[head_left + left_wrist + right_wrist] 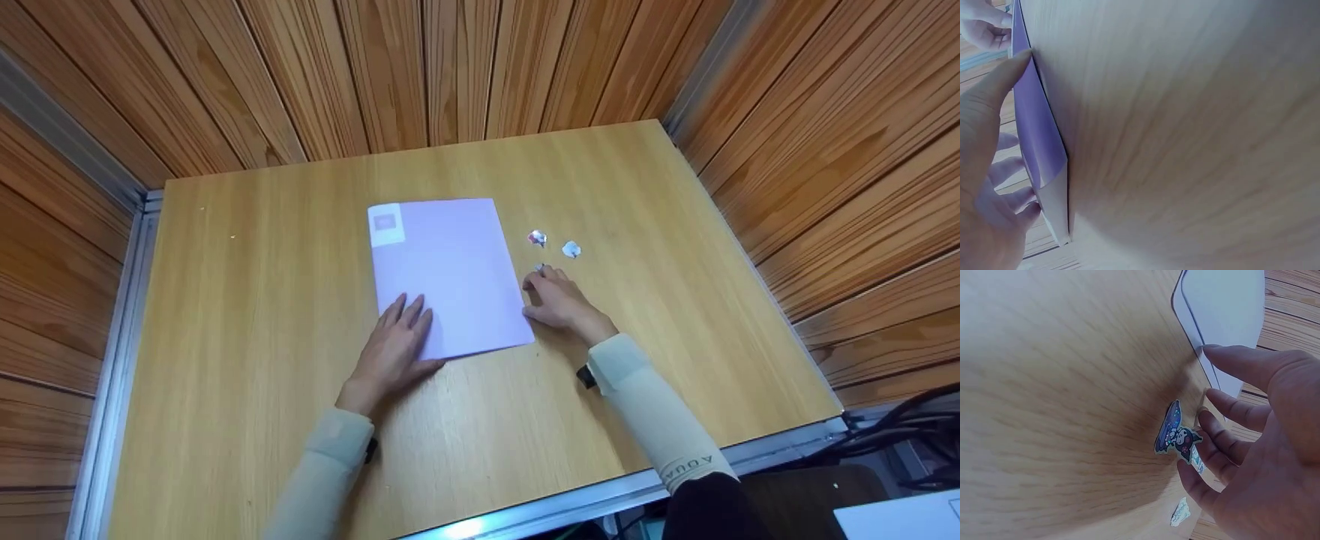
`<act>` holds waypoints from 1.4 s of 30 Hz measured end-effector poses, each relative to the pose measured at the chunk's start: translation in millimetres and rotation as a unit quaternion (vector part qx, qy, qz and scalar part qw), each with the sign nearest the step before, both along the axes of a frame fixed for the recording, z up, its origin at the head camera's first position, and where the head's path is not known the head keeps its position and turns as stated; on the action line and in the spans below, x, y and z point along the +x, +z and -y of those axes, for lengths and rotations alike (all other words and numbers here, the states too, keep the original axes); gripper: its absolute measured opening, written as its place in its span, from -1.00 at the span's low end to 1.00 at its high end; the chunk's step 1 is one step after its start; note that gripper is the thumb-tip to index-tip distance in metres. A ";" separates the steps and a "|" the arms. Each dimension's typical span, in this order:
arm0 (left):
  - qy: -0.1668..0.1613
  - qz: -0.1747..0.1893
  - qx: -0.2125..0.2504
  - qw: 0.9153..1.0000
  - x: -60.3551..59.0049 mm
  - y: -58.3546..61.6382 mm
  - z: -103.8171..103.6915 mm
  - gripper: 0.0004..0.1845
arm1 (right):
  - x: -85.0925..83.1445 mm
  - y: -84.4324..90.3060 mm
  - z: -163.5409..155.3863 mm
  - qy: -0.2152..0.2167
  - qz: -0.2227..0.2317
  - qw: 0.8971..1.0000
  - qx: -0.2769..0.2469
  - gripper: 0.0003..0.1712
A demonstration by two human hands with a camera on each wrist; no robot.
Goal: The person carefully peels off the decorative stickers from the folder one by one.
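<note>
A thin purple folder (465, 262) with a white label at its upper left lies flat on the table. My left hand (390, 345) rests on its lower left corner, fingers spread over the cover and thumb at the bottom edge. At the folder's right edge is my right hand (561, 301). Its thumb (1235, 360) touches the edge, where two layers stand slightly apart; the other fingers are loosely bent. Close by its fingertips is a cartoon-character cutout sticker (1176, 433), mostly hidden by the hand in the head view.
Two more shiny cutouts, one star-like (537, 238) and one rounded (571, 249), lie beyond the right hand. Wood-plank walls (450, 75) enclose the table (255, 300) at the back and sides. Black cables (900, 427) hang past its front right corner.
</note>
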State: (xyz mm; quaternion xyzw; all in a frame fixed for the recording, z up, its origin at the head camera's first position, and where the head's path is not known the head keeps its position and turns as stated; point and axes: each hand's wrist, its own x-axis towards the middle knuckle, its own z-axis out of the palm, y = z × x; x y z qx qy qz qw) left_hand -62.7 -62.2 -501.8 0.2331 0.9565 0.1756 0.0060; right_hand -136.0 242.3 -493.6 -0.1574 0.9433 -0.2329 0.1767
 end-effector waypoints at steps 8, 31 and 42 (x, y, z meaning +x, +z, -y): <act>-0.033 0.021 0.014 0.999 -17.5 -72.2 18.4 -0.20 | -23.8 -54.8 -5.1 -0.027 0.000 0.999 0.032 -0.50; -0.007 0.016 0.145 0.989 6.7 -73.6 40.9 -0.37 | -24.8 -53.6 -5.2 -0.022 0.010 0.999 0.042 -0.50; 0.000 0.000 0.171 0.985 9.8 -75.4 40.3 -0.38 | -25.1 -53.8 -6.5 -0.036 0.023 0.998 0.044 -0.49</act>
